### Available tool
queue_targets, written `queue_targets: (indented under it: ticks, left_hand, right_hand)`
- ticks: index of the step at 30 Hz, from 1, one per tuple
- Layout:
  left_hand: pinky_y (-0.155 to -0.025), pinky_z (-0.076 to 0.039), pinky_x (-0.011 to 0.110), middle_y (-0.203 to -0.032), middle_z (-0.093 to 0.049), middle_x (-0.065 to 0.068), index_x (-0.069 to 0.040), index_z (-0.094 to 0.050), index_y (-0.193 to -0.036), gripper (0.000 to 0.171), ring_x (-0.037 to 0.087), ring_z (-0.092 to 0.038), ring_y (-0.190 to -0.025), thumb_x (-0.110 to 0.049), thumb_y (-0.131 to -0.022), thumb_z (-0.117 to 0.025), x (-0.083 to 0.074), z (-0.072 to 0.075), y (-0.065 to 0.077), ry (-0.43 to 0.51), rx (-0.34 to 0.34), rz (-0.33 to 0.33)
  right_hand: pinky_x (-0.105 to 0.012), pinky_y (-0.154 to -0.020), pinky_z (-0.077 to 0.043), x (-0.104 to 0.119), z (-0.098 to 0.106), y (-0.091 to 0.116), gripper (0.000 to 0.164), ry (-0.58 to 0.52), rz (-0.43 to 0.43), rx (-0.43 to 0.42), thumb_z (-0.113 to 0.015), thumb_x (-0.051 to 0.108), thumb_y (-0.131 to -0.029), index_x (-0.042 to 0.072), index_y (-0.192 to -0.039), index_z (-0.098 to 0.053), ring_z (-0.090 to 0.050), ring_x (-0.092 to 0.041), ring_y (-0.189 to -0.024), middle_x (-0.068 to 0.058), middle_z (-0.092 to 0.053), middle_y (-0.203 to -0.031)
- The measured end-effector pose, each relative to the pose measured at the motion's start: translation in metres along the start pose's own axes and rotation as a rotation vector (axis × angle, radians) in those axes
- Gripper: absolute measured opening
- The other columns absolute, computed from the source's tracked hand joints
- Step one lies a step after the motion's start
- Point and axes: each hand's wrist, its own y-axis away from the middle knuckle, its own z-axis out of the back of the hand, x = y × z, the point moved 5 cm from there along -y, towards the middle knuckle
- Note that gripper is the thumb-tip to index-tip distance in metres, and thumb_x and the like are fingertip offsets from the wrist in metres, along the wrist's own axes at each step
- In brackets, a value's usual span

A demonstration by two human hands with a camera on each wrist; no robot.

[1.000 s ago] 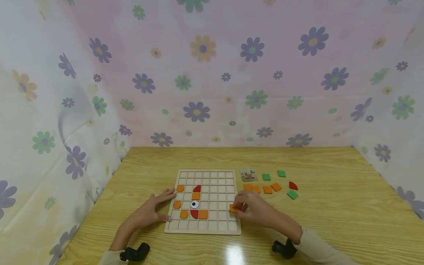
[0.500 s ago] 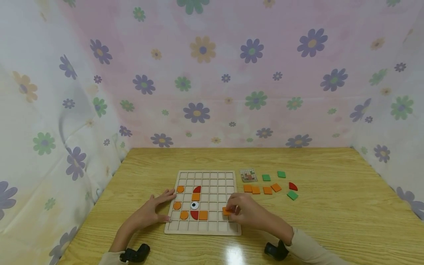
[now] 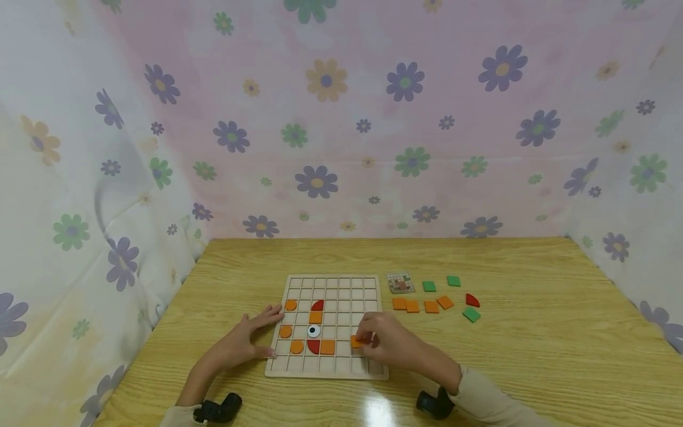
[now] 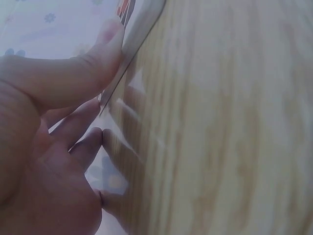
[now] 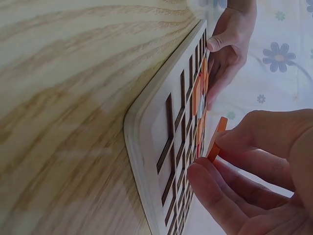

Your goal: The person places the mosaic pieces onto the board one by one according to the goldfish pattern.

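"In which place did we find the orange square [image 3: 356, 341]?"

"We found it in the right hand [image 3: 388, 338], over the right part of the grid board [image 3: 326, 375]. The thumb and fingers pinched it, and in the right wrist view it was tilted, with one edge free."

"For what reason, in our opinion, was it pinched so?"

"The piece was thin and the cells looked sunken, so we judged that a pinch at one side suited it: the free edge could enter a cell without fingers being in the way."

"And what did the left hand [image 3: 237, 341] do?"

"Its fingers were spread, and it touched the left edge of the grid board. Probably this kept it steady on the bench [image 3: 533, 332], but how strongly it pressed, we could not tell."

"Why did the other pieces lie where they lay?"

"At the right of the grid board we saw four loose orange squares [image 3: 431, 306], three green pieces [image 3: 429, 286] and a red quarter-circle [image 3: 472, 300]. They lay flat and apart from the cells, we supposed for easy picking by the right hand. The small card [image 3: 400, 283] lay just beside the grid board, perhaps so that its printed grid could be compared."
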Motion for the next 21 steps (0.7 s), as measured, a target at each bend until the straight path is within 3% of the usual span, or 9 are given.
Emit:
queue_targets:
  ticks: [10,21]
  left_hand:
    - [-0.107,0.012,0.062,-0.154,-0.024,0.013,-0.006,-0.041,-0.144,0.078,0.036,-0.011,-0.142,-0.029,-0.078,-0.076,-0.001,0.0,0.0,0.003,0.002,0.008]
    - [-0.106,0.012,0.063,-0.154,-0.023,0.015,-0.005,-0.04,-0.144,0.079,0.037,-0.011,-0.141,-0.028,-0.078,-0.076,-0.001,0.0,0.0,0.0,0.005,-0.007]
  right_hand:
    - [-0.014,-0.054,-0.047,0.004,-0.008,-0.008,0.01,0.012,0.002,0.002,-0.07,-0.005,-0.075,0.004,-0.079,-0.072,-0.052,-0.004,-0.064,0.0,-0.062,-0.077]
    - [-0.014,-0.057,-0.045,0.006,-0.022,-0.015,0.01,0.044,-0.026,0.035,-0.066,-0.005,-0.075,0.003,-0.077,-0.072,-0.051,-0.002,-0.069,0.002,-0.061,-0.077]
